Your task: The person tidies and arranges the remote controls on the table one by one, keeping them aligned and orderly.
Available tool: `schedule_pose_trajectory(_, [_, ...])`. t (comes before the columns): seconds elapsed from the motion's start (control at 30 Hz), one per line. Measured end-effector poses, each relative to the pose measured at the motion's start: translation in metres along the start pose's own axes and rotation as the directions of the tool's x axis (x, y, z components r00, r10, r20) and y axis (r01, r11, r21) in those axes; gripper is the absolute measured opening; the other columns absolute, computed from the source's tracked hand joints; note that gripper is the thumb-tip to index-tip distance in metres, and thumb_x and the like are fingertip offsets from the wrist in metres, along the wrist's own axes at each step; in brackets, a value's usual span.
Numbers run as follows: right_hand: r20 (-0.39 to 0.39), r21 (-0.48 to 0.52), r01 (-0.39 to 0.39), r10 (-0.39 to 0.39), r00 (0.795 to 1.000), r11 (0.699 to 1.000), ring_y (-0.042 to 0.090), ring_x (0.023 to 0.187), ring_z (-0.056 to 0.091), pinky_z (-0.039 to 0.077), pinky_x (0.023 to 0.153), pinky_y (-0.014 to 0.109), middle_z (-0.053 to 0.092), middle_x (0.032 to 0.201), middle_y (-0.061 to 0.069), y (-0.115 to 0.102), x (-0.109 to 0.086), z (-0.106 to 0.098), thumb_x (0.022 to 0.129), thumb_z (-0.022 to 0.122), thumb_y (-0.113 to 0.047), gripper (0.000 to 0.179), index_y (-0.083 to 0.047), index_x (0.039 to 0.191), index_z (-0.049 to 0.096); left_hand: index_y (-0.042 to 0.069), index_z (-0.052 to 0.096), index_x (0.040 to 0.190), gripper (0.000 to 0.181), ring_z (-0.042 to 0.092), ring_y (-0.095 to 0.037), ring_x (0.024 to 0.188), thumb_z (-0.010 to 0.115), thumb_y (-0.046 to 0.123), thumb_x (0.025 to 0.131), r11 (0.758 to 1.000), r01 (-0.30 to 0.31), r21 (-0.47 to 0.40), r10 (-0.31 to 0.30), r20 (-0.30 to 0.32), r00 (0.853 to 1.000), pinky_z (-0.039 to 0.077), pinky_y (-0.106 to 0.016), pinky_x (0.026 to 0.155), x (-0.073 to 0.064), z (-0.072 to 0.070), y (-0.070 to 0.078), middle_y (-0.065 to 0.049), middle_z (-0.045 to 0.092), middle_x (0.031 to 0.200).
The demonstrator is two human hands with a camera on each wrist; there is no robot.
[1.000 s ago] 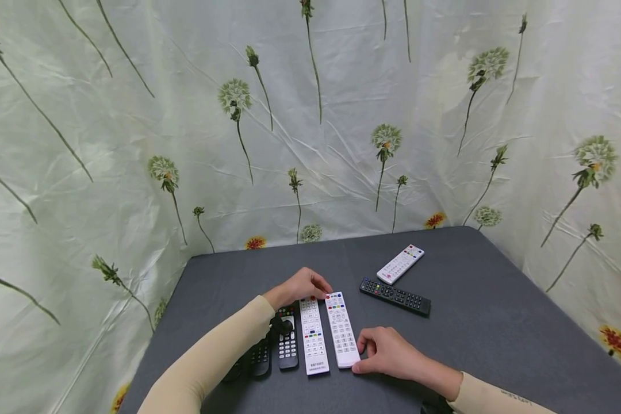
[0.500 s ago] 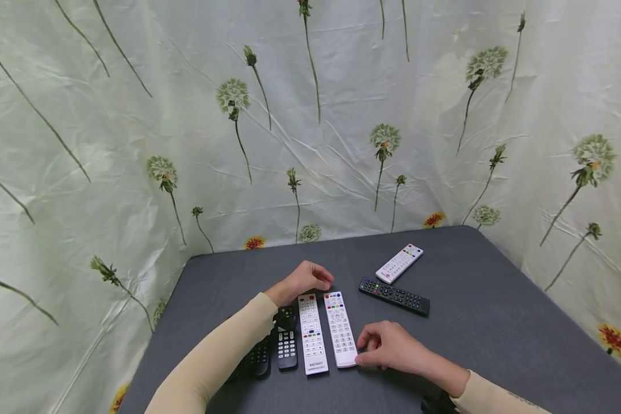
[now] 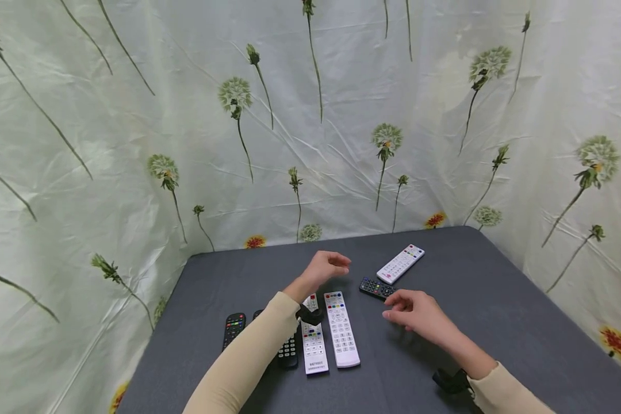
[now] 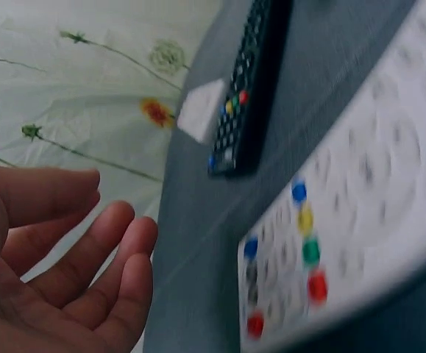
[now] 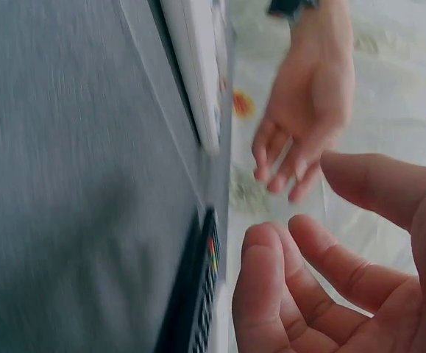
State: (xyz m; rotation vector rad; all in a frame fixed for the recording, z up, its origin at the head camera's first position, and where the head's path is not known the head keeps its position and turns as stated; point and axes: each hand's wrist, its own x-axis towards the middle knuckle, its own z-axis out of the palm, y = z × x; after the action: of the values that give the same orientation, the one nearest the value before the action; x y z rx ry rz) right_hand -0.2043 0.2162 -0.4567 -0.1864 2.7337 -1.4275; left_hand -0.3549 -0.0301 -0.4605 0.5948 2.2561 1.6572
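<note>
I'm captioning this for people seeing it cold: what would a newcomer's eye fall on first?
Probably the pale flower-printed cloth, which fills the upper part of the head view behind the dark table. Next, likely the two bare hands: the left hand just beyond the far end of the long white remote near the table's middle, the right hand partly hiding a black remote in that view.

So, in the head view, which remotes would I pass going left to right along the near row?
Leftmost black remote, black tip poking out past the sleeve, half-hidden black remote, left white remote, right white remote.
</note>
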Motion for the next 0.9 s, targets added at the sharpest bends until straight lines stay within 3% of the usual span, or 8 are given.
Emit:
schedule_pose_trajectory(0.17, [-0.09,-0.019,-0.039,0.038,0.995,0.999,0.027,0.07,0.064,0.056,0.06,0.037,0.068,0.087,0.003,0.017,0.001,-0.022,0.091,0.076,-0.026,0.032,-0.005,0.114,0.07,0.0,0.072,0.119,0.025,0.068,-0.025,0.099,0.069,0.007,0.095,0.999,0.053,-0.009,-0.054,-0.06,0.997,0.053,-0.047,0.094,-0.002,0.022,0.006,-0.008,0.07,0.111])
schedule_pose_trajectory(0.4, [-0.175,-0.045,-0.107,0.098,0.98,0.993,0.023,0.074,0.065,0.057,0.061,0.037,0.068,0.093,0.008,0.042,0.007,-0.041,0.093,0.075,-0.024,0.037,-0.001,0.12,0.067,0.001,0.075,0.116,0.023,0.069,-0.018,0.085,0.064,0.006,0.097,0.989,0.139,0.042,-0.132,-0.131,0.983,0.056,-0.039,0.084,-0.003,0.046,0.007,-0.006,0.071,0.109])
schedule_pose_trajectory(0.7, [-0.141,-0.018,-0.19,0.186,0.972,0.982,0.02,0.074,0.064,0.057,0.062,0.036,0.066,0.102,0.015,0.064,0.014,-0.046,0.091,0.076,-0.023,0.049,0.004,0.129,0.062,-0.004,0.075,0.112,0.024,0.064,-0.012,0.062,0.064,-0.001,0.091,0.978,0.207,-0.024,-0.208,-0.17,0.963,0.052,-0.021,0.059,0.0,0.057,0.002,-0.013,0.073,0.087])
schedule_pose_trajectory(0.9, [-0.122,-0.009,-0.199,0.196,0.973,0.98,0.022,0.083,0.065,0.059,0.064,0.036,0.064,0.111,0.022,0.071,0.016,-0.045,0.086,0.081,-0.02,0.052,0.006,0.128,0.063,-0.006,0.075,0.11,0.023,0.068,-0.012,0.065,0.063,-0.003,0.09,0.976,0.218,-0.014,-0.217,-0.172,0.961,0.055,-0.021,0.062,0.003,0.06,0.0,-0.012,0.073,0.088])
